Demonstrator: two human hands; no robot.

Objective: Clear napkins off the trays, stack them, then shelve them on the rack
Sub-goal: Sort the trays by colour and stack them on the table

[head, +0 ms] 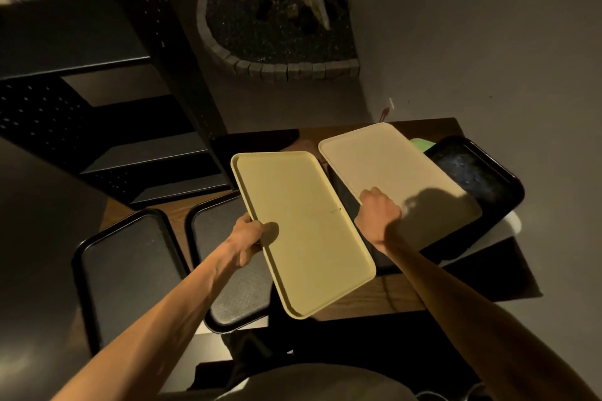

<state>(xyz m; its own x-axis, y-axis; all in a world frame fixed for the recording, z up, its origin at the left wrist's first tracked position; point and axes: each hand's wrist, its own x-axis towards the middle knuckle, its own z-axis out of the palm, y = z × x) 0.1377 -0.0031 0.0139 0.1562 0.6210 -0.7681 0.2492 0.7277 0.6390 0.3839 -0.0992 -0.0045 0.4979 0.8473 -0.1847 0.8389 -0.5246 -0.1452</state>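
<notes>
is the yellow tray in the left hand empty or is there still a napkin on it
Empty: the yellow tray shows bare surface, no napkin, gripped by the left hand.

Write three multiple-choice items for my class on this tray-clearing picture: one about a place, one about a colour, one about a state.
1. Where is the dark rack?
A. left of the table
B. right of the table
C. behind the planter

2. What colour is the tray in the left hand?
A. red
B. yellow
C. blue

3. What is the right hand doing?
A. hanging idle
B. pressing flat on the table
C. gripping the cream tray

Answers:
1 A, its shelves stand at the picture's left.
2 B, the yellow tray is plainly that colour.
3 C, its fingers curl round that tray's near edge.
</notes>
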